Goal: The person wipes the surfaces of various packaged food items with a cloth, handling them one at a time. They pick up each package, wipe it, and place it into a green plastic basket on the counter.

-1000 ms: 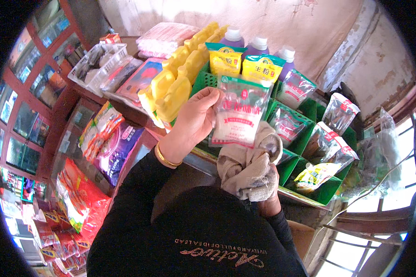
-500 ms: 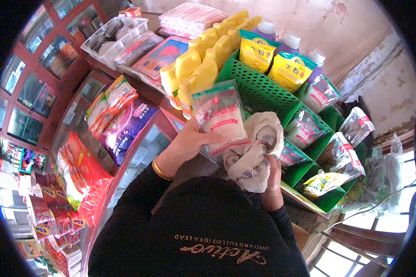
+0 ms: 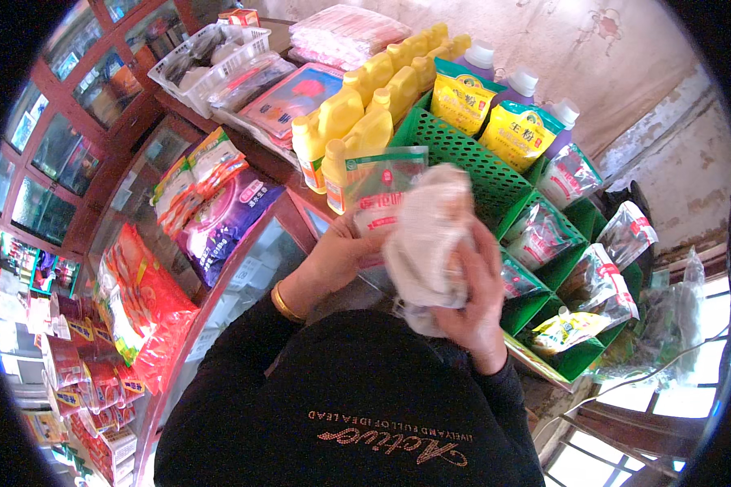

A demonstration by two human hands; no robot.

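My left hand [image 3: 330, 258] grips a clear plastic packet [image 3: 379, 189] with a green top band, red print and white contents. In my right hand [image 3: 477, 296] is a bunched, whitish cloth [image 3: 425, 243], blurred by motion. The cloth lies against the packet's right side and covers part of it. Just beyond both hands stands a green perforated rack [image 3: 471, 174]. Similar clear packets [image 3: 536, 234] stand in its compartments, with a yellow packet [image 3: 571, 330] in the nearest one.
Yellow jugs [image 3: 357, 122] line the rack's left. Two yellow pouches [image 3: 518, 134] stand at its back, before purple bottles with white caps [image 3: 479, 57]. On the left, a glass counter [image 3: 252, 268] bears a purple bag [image 3: 227, 215] and red bags [image 3: 142, 304]. A white basket [image 3: 211, 69] sits farther back.
My right hand has come up and inward, bringing the cloth over the packet's right side. The left hand still holds the packet. The view has shifted slightly.
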